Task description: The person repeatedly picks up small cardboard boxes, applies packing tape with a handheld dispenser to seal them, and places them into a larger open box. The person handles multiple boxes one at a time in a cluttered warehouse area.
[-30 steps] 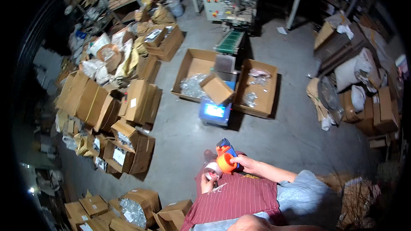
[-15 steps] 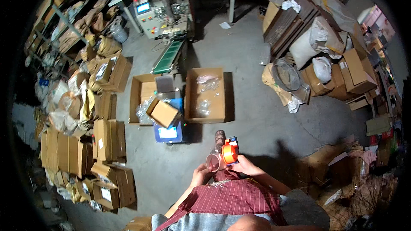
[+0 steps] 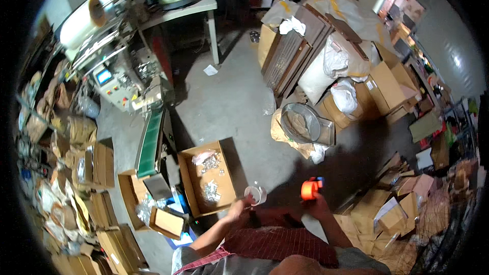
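Observation:
My left hand [image 3: 238,209] is closed on the rim of a clear, round, hollow thing that looks like a roll of clear tape [image 3: 262,195], held out over the floor. To its right, my right hand [image 3: 319,208] grips an orange tape dispenser [image 3: 308,190] with a dark blue part on its far side. A wide gap lies between the two hands. The fingers of the right hand are partly hidden behind the dispenser and in shadow.
An open carton [image 3: 228,181] with small clear bags stands left of my hands. Beyond it, a green conveyor [image 3: 152,142] slopes down from a machine [image 3: 119,79]. A round metal sieve [image 3: 300,122] lies ahead. Flattened cardboard [image 3: 372,214] is heaped at the right.
My hands have moved apart: the dispenser has gone right, away from the clear roll. My view has turned to the right, so the cartons and the machine sit further left.

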Demonstrator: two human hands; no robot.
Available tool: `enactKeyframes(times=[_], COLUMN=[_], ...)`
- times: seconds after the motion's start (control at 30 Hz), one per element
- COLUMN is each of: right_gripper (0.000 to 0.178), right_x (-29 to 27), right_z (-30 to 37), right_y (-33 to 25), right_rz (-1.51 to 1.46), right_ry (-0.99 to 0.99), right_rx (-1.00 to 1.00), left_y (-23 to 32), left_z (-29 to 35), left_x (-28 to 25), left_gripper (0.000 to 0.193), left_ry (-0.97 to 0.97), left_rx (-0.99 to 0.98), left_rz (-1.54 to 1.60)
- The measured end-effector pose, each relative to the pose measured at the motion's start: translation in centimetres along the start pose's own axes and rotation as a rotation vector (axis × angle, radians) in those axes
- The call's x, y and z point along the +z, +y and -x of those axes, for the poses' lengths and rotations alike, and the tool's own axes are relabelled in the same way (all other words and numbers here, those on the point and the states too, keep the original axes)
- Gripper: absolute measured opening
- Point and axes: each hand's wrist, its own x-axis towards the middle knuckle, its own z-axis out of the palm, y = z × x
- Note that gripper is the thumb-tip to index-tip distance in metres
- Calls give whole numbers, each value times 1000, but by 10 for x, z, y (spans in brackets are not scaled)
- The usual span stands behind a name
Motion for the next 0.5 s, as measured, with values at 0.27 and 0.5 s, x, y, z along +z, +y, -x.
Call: enactKeyframes(times=[0.27,0.5], right_gripper=[49,47], right_x=[12,15], right_z=[-108,-341], right_y=[-22,-145], right_rz=[-266,-261], right_ry=[258,278], right_rx=[-87,-157], left_y=[117,200], left_z=[-199,-342], left_x=[-7,-2], left_gripper=[21,21], left_ry=[-14,-313], left_rx=[53,483], left_rz=[-77,-1218])
